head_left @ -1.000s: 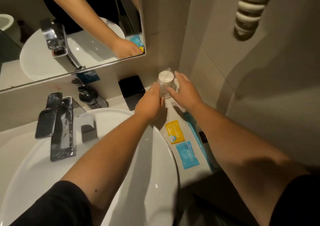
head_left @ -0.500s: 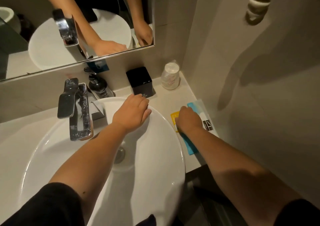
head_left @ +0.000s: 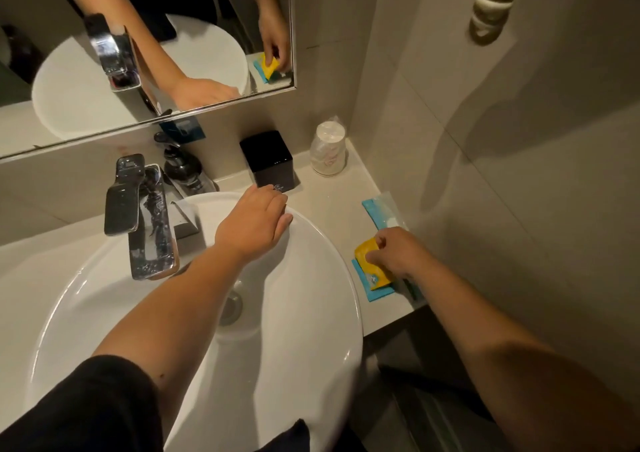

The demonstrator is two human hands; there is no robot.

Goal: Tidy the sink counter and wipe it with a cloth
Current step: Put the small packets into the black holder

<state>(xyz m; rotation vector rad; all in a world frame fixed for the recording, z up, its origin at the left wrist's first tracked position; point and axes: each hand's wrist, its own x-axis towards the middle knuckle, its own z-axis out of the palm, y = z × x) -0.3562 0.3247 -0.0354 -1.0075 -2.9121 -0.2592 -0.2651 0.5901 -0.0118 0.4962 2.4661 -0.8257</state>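
My right hand (head_left: 398,252) pinches a small yellow sachet (head_left: 367,252) and lifts its near edge off a blue sachet (head_left: 372,290) lying flat on the beige counter (head_left: 332,205). A longer blue and white packet (head_left: 381,209) lies just beyond that hand, near the wall. My left hand (head_left: 252,223) rests palm down on the far rim of the white basin (head_left: 311,313), fingers together, holding nothing. A wrapped stack of paper cups (head_left: 328,150) stands upside down in the back right corner. No cloth is in view.
A black cube box (head_left: 268,159) sits behind the basin, beside a dark soap pump (head_left: 181,167). The chrome tap (head_left: 142,216) reaches over the basin at the left. A mirror (head_left: 145,46) covers the back wall. The counter ends in an edge at the right front (head_left: 391,320).
Both hands left the wrapped cups in the corner. My left hand came back to the basin rim. My right hand dropped to the sachets and has now taken hold of the yellow one.
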